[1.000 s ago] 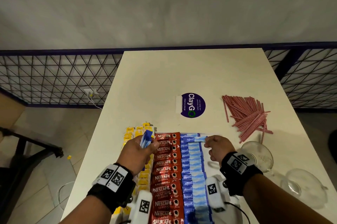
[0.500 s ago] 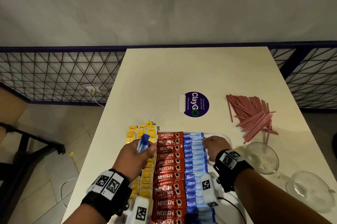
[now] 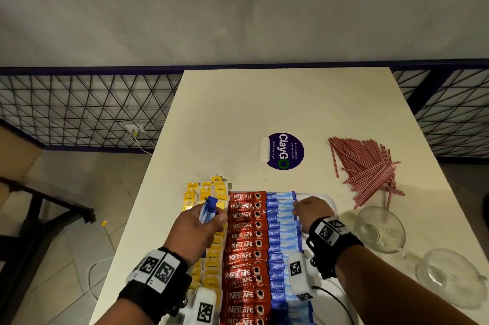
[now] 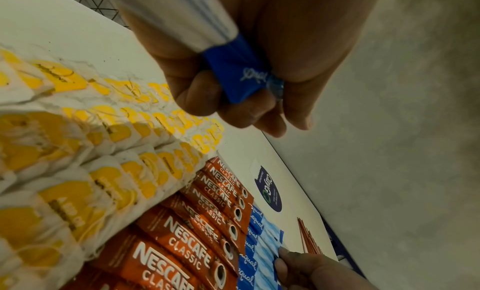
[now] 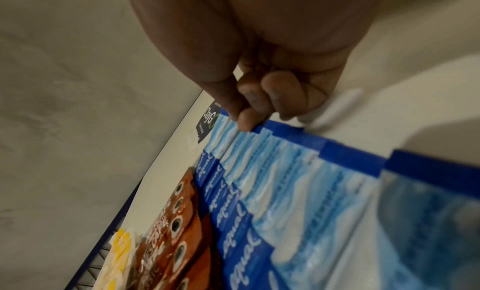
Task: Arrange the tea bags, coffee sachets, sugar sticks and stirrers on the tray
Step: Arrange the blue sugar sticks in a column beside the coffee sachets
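A white tray (image 3: 329, 199) holds three columns: yellow tea bags (image 3: 204, 189), red coffee sachets (image 3: 244, 245) and blue sugar sticks (image 3: 283, 232). My left hand (image 3: 211, 216) hovers over the tea bags and grips a bundle of blue sugar sticks (image 3: 209, 208), seen close in the left wrist view (image 4: 233, 73). My right hand (image 3: 297, 207) is at the far right end of the sugar column, fingers curled. Its fingertips (image 5: 245, 123) pinch the dark blue end of a stick lying in the row. Red stirrers (image 3: 367, 166) lie loose on the table, right of the tray.
Two clear glass cups (image 3: 381, 232) (image 3: 449, 277) stand right of the tray, near my right forearm. A round purple sticker (image 3: 284, 151) is on the table beyond the tray. The table's left edge drops to the floor beside the tea bags.
My right hand lowered a sugar stick onto the far end of the sugar column and slid slightly nearer along the stick ends. My left hand kept its bundle, almost still.
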The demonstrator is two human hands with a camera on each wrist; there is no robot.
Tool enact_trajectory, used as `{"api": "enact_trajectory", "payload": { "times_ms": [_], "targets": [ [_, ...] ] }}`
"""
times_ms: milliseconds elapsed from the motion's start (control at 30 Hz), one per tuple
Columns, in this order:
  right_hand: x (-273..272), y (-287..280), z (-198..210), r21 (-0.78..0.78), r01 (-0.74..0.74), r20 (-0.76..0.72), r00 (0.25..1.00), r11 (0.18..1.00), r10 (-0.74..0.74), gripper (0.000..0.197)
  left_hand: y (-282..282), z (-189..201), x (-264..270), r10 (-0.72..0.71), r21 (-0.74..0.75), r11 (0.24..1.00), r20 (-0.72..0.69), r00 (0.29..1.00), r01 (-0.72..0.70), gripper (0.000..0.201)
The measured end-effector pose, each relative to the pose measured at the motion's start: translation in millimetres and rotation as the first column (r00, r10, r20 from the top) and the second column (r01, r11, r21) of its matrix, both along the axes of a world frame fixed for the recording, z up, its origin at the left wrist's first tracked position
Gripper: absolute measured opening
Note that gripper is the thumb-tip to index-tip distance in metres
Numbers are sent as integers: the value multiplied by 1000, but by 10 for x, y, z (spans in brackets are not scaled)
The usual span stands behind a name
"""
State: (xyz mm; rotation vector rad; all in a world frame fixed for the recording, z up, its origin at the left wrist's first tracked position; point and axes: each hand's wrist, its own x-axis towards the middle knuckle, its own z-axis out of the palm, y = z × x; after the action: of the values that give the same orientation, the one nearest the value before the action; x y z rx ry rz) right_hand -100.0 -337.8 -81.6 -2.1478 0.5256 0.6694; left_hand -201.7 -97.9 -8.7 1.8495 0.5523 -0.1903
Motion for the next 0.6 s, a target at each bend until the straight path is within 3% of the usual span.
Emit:
{"api": "enact_trajectory", "payload": {
  "times_ms": [333,600],
  "targets": [
    [20,-60,3,-84,-104,39,993,991,108,40,-16,-42,-13,-24,-17,1000,-10,1000,24,10],
    [45,-150,44,-132,-158,68,983,979,168,26,-109,-47,6,-76,-67,995,-13,997,75,12]
  ]
}}
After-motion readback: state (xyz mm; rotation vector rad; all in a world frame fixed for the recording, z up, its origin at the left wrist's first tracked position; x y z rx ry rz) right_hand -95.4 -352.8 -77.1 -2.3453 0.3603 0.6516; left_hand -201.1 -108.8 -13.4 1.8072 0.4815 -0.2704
